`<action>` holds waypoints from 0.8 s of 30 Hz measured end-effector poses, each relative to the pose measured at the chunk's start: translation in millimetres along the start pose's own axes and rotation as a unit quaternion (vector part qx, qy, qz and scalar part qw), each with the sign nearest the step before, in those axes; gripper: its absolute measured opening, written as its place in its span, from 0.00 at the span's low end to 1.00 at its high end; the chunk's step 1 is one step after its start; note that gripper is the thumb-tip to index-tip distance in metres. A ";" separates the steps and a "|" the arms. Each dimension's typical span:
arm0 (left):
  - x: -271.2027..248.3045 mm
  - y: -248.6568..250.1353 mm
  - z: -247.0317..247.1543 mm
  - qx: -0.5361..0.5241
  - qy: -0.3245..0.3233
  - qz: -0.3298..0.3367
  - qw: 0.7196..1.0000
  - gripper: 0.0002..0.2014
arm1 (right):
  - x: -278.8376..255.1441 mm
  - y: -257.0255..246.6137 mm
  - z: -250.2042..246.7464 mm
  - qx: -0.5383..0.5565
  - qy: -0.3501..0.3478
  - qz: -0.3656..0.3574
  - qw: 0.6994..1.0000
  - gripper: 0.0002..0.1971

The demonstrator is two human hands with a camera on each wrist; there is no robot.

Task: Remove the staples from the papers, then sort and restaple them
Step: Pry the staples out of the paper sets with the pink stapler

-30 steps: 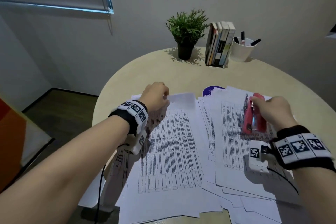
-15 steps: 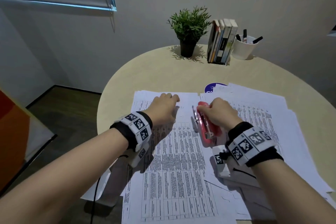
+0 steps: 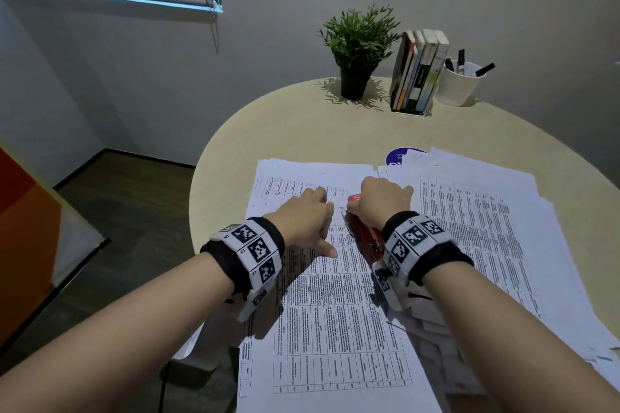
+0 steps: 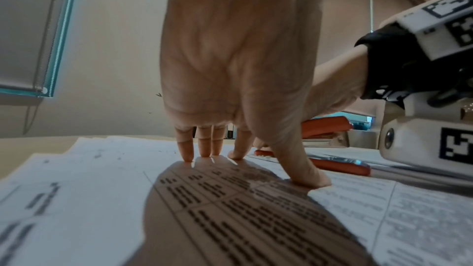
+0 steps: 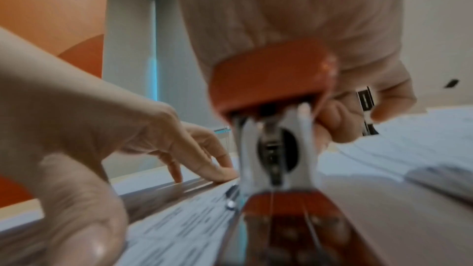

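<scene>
A stack of printed papers (image 3: 335, 312) lies in front of me on the round table (image 3: 302, 124). My left hand (image 3: 307, 218) presses down on its upper part with straight fingers (image 4: 185, 149) and thumb spread. Just to its right, my right hand (image 3: 382, 199) grips a red stapler (image 3: 364, 235) from above, its base lying on the sheet. In the left wrist view the stapler (image 4: 325, 126) stands with its top lifted off the base. In the right wrist view the stapler (image 5: 271, 92) fills the middle, blurred. A second spread of papers (image 3: 486, 228) lies to the right.
At the back of the table stand a potted plant (image 3: 357, 54), a rack of books (image 3: 417, 70) and a white cup of pens (image 3: 461, 80). A blue round sticker (image 3: 397, 156) peeks out from under the right papers. The table edge drops to the floor on the left.
My right hand has carried the stapler from the right papers leftwards to the upper part of the left stack, beside my left hand. My left hand has flattened onto the sheet.
</scene>
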State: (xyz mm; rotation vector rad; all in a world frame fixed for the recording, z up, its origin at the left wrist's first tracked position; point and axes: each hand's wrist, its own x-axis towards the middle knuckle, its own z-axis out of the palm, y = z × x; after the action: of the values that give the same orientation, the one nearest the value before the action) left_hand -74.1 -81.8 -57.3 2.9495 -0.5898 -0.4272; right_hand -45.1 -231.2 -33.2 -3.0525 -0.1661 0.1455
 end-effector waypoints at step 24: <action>1.5 -2.6 -3.0 0.061 -0.013 0.015 0.998 0.40 | 16.5 -3.6 12.5 0.097 0.068 0.019 0.993 0.12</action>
State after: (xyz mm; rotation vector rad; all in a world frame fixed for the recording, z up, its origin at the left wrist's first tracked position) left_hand -70.9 -79.8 -55.2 3.0509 -0.6855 -0.4415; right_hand -30.4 -224.8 -46.8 -2.8608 -0.0806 -0.0408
